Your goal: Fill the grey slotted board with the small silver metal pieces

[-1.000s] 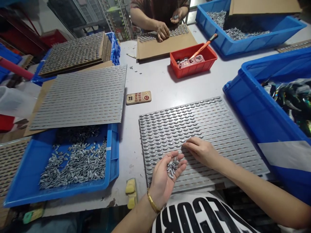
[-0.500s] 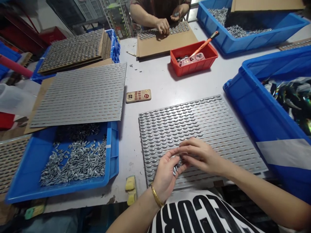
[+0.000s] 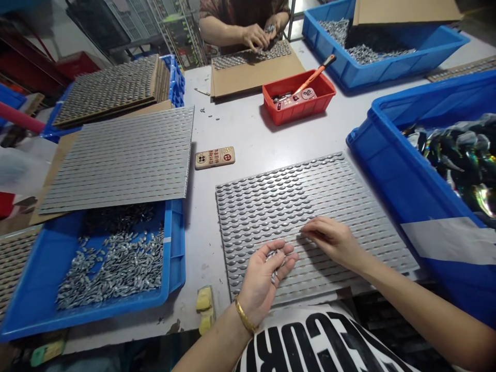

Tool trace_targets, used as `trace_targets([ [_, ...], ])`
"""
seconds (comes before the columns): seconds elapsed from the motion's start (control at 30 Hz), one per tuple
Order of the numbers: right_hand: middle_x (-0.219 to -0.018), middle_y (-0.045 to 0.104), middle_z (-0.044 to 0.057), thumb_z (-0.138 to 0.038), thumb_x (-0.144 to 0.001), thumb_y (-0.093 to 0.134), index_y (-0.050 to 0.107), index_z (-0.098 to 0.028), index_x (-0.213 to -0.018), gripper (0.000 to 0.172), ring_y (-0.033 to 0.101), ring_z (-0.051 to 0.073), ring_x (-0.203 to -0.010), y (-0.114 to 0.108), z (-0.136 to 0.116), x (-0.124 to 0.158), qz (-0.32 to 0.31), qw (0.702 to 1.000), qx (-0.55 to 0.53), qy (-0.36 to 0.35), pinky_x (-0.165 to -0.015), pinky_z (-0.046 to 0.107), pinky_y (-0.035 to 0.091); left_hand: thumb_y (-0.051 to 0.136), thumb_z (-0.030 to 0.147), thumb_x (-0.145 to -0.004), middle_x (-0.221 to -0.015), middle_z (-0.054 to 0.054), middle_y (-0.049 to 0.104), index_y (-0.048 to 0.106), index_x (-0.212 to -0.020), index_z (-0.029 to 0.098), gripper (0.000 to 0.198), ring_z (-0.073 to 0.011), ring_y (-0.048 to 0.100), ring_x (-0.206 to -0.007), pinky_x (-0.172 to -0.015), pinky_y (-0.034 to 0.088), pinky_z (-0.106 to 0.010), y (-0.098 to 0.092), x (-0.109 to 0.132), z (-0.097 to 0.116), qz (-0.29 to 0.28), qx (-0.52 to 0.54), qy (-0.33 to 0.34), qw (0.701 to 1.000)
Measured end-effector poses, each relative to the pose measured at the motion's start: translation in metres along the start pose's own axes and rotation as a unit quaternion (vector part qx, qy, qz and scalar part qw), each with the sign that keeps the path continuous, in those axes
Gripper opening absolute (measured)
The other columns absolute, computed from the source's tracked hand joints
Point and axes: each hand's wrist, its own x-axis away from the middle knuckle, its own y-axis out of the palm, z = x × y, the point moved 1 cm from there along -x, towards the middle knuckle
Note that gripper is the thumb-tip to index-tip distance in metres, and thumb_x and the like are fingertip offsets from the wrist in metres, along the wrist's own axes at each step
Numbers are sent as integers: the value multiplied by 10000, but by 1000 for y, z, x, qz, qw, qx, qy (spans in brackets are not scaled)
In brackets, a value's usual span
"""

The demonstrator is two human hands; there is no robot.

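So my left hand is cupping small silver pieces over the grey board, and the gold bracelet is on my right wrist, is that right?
No: the gold bracelet is on the wrist of your left hand, as the head view shows. The rest stands: that hand is cupping small silver pieces over the grey board.

The bare left hand [image 3: 260, 279] is held palm up, its fingers [image 3: 285, 268] loosely curled inward. The bare right hand [image 3: 333, 240] is turned palm down, its fingertips [image 3: 307, 227] drawn together. The left forearm [image 3: 213, 338] is angled in from below, the right forearm [image 3: 411, 297] from the right.
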Motion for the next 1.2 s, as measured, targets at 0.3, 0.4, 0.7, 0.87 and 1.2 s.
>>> trace_targets([
  [0.3, -909, 627, 69, -114, -907, 444, 609, -199, -944, 189, 567, 178, -834, 21, 14, -2, -20, 989, 140, -50, -726, 300, 479, 643, 240, -813, -1007, -130, 688, 559, -1004, 150, 228, -196, 688, -844, -831, 526, -326, 2, -1, -7, -10, -16, -10, 1000],
  [0.4, -889, 614, 74, -91, -892, 441, 617, -189, -926, 204, 551, 180, -820, 21, 15, -2, -32, 981, 185, -55, -712, 288, 466, 657, 260, -805, -988, -124, 687, 555, -951, 154, 207, -194, 680, -852, -836, 519, -331, 3, -1, -6, -11, -15, -2, 1000],
  [0.7, -949, 624, 71, -199, -920, 487, 617, -207, -1032, 172, 582, 171, -825, 11, -1, -5, -31, 999, 37, 2, -703, 285, 479, 703, 282, -766, -712, 8, 547, 647, -911, 144, 207, -78, 527, -646, -648, 497, -225, 2, -9, -13, -7, -25, 54, 998],
  [0.87, -872, 663, 32, -290, -905, 549, 629, -211, -981, 135, 612, 145, -746, 10, -28, 4, -69, 977, -172, 109, -599, 237, 485, 720, 229, -732, -777, -24, 622, 654, -907, 144, 206, -88, 567, -673, -669, 492, -225, 5, -10, -15, 1, -30, 64, 998],
  [1.2, -935, 652, 46, -165, -915, 500, 616, -225, -1029, 174, 611, 162, -864, -1, -4, 15, -6, 998, -58, 18, -743, 293, 495, 615, 184, -804, -1018, -118, 679, 614, -1034, 134, 235, -184, 662, -879, -857, 521, -342, 15, -12, -17, -3, 4, 35, 999],
])
